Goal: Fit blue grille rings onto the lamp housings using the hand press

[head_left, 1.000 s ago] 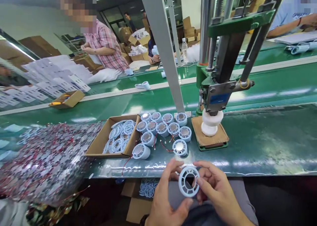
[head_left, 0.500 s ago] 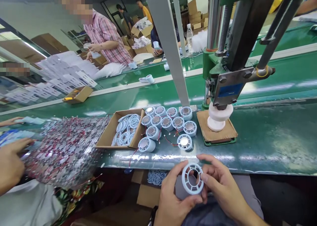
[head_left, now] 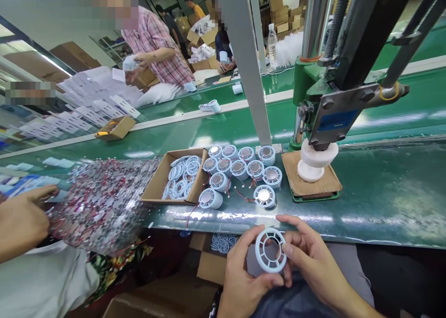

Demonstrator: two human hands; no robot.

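My left hand (head_left: 240, 271) is wrapped around a light blue cylindrical housing (head_left: 253, 263), tilted so its top faces me. A spoked light blue ring (head_left: 271, 267) sits at that top, with an opening in its middle. My right hand (head_left: 303, 253) grips the right edge, thumb on the ring's rim and some fingers hidden behind; its index finger reaches out above. Beyond my hands, several similar housings with round metal discs and thin wires, one of them the nearest housing (head_left: 264, 196), stand on the green work surface (head_left: 376, 206).
A cardboard box (head_left: 149, 188) of loose blue rings stands left of the housings. Farther left lies a heap of wired parts (head_left: 104, 202), near a co-worker's hand (head_left: 24, 216). At right, a press (head_left: 318, 153) with a white pad stands over a cardboard-covered base. A grey post (head_left: 249, 62) rises behind.
The view has shifted slightly, so the bench things appear a little farther right. My hands keep nearly the same hold on the housing. The co-worker's hand at left has moved.
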